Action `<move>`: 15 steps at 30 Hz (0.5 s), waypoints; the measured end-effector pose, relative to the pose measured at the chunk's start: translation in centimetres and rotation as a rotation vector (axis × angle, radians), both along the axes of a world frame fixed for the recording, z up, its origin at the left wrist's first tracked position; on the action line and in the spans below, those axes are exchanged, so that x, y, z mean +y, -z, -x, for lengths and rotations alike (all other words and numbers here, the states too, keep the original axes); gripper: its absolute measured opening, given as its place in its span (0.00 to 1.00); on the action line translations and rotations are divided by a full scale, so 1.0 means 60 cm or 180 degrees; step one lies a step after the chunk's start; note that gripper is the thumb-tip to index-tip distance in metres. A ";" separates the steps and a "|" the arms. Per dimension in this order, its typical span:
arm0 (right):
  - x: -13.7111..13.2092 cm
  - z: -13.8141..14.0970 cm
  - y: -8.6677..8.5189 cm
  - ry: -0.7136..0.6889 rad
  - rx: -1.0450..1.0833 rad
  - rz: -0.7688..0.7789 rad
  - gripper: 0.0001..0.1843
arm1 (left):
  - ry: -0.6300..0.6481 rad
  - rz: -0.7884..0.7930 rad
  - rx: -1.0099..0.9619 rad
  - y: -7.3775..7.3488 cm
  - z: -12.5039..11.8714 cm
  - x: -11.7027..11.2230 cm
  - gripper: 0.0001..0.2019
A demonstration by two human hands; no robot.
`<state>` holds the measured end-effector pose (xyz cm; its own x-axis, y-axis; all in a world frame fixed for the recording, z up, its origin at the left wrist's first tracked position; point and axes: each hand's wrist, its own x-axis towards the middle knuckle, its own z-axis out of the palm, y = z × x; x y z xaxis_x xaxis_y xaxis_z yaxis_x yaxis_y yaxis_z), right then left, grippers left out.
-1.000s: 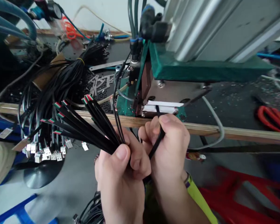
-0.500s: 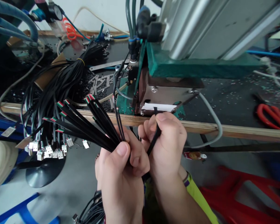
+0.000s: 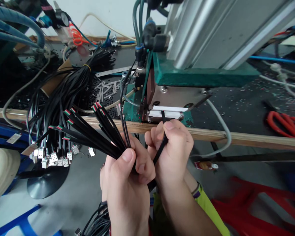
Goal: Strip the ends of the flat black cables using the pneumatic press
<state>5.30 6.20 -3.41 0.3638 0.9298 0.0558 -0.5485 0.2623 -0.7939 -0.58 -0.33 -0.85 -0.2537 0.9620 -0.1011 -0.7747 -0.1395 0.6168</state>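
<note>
Right hand [image 3: 173,154] has its grip closed on one black cable [image 3: 163,116], likely limp and light, so pinched near its tip at the press jig [image 3: 168,113] on the counter [image 3: 236,136] front edge. Left hand [image 3: 127,186] clenches the cable bundle [image 3: 95,131].

Grey floor [image 3: 71,200], white wall [image 3: 118,13], wood-edged bench [image 3: 260,139].

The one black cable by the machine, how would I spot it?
Find the big green machine on the bench. Under its white slot, the right hand pinches one black cable. Unlike the fanned bundle in the left hand, it stands alone, tip at the slot.
</note>
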 end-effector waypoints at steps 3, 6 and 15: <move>-0.002 -0.001 -0.004 0.0019 -0.0055 0.0090 0.22 | -0.0002 -0.0014 -0.0040 -0.002 0.000 0.000 0.07; -0.003 -0.002 -0.007 0.0026 -0.0044 0.0113 0.22 | 0.0023 -0.0002 -0.0057 -0.006 0.000 0.003 0.06; 0.000 -0.003 -0.002 0.0005 -0.0121 0.0020 0.23 | 0.0014 0.0022 0.0056 -0.007 -0.004 0.002 0.12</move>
